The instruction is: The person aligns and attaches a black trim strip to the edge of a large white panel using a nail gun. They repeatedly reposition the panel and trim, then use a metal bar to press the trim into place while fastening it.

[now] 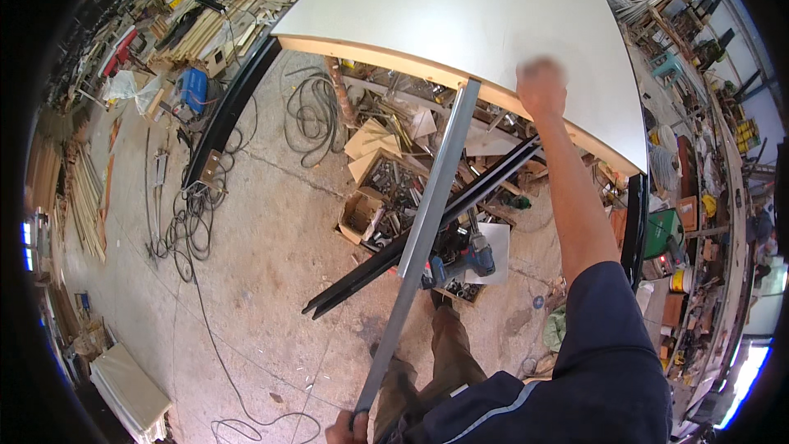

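At the lower edge my left hand [345, 429] is closed round the near end of a long grey metal profile [427, 222]. The profile slants up and away, its far end against the wooden edge [370, 56] of a large white panel [427, 0]. My right arm reaches forward, and my right hand [542, 89] is over the panel near that edge. Its fingers are smeared, so I cannot see whether they hold anything.
Black rails [234, 107] flank the panel, and another dark rail [362, 274] crosses below the profile. Beneath lie a cordless drill [477, 259], an open cardboard box [359, 212] and scraps. Cables [185, 234] trail across the floor at left; cluttered shelves [699, 197] line the right.
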The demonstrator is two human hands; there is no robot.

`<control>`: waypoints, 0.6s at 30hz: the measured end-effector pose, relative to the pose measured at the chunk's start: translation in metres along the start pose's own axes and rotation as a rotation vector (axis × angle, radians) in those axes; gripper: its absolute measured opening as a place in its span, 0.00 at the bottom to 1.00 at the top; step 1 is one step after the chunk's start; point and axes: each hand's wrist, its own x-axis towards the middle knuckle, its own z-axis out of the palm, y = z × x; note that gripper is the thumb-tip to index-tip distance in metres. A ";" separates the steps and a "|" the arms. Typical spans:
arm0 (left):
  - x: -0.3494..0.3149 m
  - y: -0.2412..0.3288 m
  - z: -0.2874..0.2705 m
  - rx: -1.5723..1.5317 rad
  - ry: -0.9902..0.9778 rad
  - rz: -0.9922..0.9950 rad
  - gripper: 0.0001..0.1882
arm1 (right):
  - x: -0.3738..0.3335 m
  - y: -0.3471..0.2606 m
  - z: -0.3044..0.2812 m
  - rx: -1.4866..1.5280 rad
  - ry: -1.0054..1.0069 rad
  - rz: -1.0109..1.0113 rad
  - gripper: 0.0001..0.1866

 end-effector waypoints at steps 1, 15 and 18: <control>-0.010 -0.025 -0.001 0.015 -0.020 -0.024 0.15 | 0.000 -0.003 -0.003 0.035 0.027 0.035 0.15; -0.110 -0.134 -0.037 -0.002 -0.069 -0.345 0.23 | 0.003 0.012 0.010 -0.168 0.116 -0.191 0.21; -0.098 -0.134 -0.043 -0.067 -0.130 -0.296 0.23 | 0.007 0.014 0.015 -0.170 0.108 -0.180 0.22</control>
